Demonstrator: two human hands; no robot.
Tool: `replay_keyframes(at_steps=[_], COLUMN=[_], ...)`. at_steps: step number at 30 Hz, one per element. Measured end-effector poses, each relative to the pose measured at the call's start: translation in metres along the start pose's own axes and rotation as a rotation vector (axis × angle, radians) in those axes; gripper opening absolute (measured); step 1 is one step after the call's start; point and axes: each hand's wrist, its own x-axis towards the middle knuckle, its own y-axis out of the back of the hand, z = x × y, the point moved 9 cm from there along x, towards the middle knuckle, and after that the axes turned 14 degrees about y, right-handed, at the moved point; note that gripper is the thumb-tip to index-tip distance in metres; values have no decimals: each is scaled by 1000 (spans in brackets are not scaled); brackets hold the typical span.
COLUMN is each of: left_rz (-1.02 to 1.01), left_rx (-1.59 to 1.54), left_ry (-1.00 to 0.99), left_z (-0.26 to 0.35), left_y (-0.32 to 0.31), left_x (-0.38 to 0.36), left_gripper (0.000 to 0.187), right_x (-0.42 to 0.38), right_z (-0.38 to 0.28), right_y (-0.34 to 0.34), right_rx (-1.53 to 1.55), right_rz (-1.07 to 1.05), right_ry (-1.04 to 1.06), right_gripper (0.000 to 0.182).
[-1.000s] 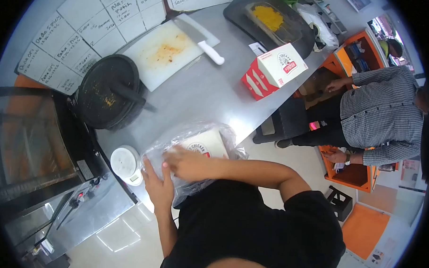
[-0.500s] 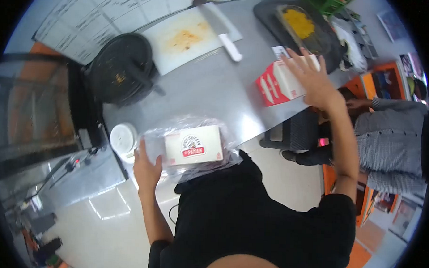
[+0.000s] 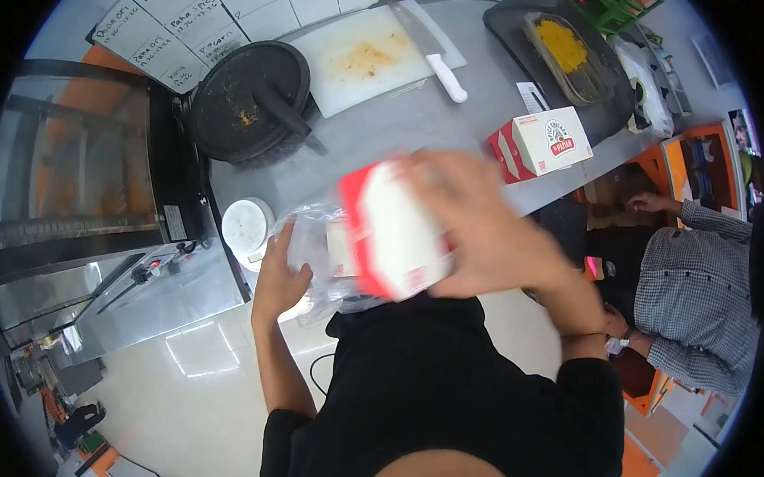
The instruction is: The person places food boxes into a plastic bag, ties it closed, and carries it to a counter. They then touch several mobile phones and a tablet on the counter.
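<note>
My right hand (image 3: 475,229), blurred by motion, grips a red and white takeaway box (image 3: 399,239) by its side. The box is tilted above a clear plastic bag (image 3: 315,228) at the counter's near edge. Inside the bag lies another white takeaway box (image 3: 338,247), mostly hidden behind the held one. My left hand (image 3: 281,281) is at the bag's left side, fingers stretched and thumb apart, touching the plastic. A further red and white takeaway box (image 3: 562,144) with a printed chicken logo stands at the right of the counter.
A round white container (image 3: 248,225) stands left of the bag. Behind are a dark stone mortar with pestle (image 3: 248,99), a stained cutting board (image 3: 363,61), a knife (image 3: 445,77) and a tray of yellow food (image 3: 565,51). A person in a checked shirt (image 3: 692,283) is at right.
My right hand has moved left from the counter's right side, carrying a takeaway box over the bag. One box stays behind there. My left hand remains by the bag.
</note>
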Motion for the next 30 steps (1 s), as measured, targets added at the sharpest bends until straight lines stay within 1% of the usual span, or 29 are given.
replay_keyframes(at_steps=[1, 2, 3, 4, 6, 7, 8, 10, 11, 12, 13, 15, 16, 18, 19, 20, 21, 22, 23, 24, 26, 27, 28, 30], left_rz=[-1, -24, -45, -42, -147, -113, -116, -119, -152, -169, -120, -30, -44, 27, 35, 43, -5, -53, -44, -32, -97, -96, -76, -42], left_rx=[3, -59, -118, -113, -117, -69, -72, 34, 59, 59, 88, 173, 169, 178, 266, 263, 293, 328, 319, 328, 79, 85, 53, -9], left_ry=[-5, -67, -127, -130, -75, -178, -183, -162, -121, -133, -118, -127, -151, -49, 56, 67, 153, 238, 204, 209, 69, 69, 44, 7], left_z=[-2, 2, 5, 4, -4, -8, -12, -4, -1, -3, -9, -13, -7, -8, -22, -20, -26, -33, -34, -35, -17, -12, -5, 12], left_y=[0, 0, 2, 8, 9, 8, 6, -1, -3, -7, -4, -2, -7, -5, -12, -17, -25, -32, -36, -31, -27, -24, -16, -1], left_x=[1, 1, 0, -1, -4, -5, -9, -17, -23, -28, -30, -31, -34, -34, -34, -35, -40, -44, -49, -53, -56, -55, -53, -55], left_gripper=[79, 79, 78, 78, 79, 82, 82, 84, 85, 85, 85, 86, 86, 92, 100, 100, 101, 102, 102, 102, 99, 99, 95, 88], right_x=[12, 26, 33, 34, 33, 33, 30, 26, 26, 24, 22, 13, 3, -32, -55, -87, -115, -123, -128, -137, -159, -159, -154, -142], right_z=[-12, -22, -25, -28, -25, -23, -20, -12, -11, -12, -11, -15, -11, 16, 29, 56, 75, 75, 76, 82, 98, 100, 104, 108], right_y=[-31, -59, -90, -113, -156, -163, -168, -171, -171, -170, -164, -151, -144, -115, -105, -121, -137, -141, -144, -145, -141, -125, -112, -93], right_rx=[72, 87, 132, 131, 47, 42, 15, -26, -13, 1, -11, 13, -2, -23, -216, 59, 350, 509, 662, 672, 570, 686, 691, 1001], right_rz=[29, -28, -54, -47, -172, -173, -188, -204, -190, -175, -174, -221, -218, 15, 86, 231, 371, 325, 280, 286, 397, 463, 464, 726], right_ry=[3, -35, -83, -81, -148, -147, -162, -192, -181, -171, -189, -173, -197, -464, -565, -631, -691, -740, -780, -767, -785, -941, -943, -808], right_gripper=[116, 113, 107, 107, 112, 112, 110, 109, 107, 106, 106, 100, 100, 90, 76, 69, 61, 53, 46, 46, 35, 27, 27, 26])
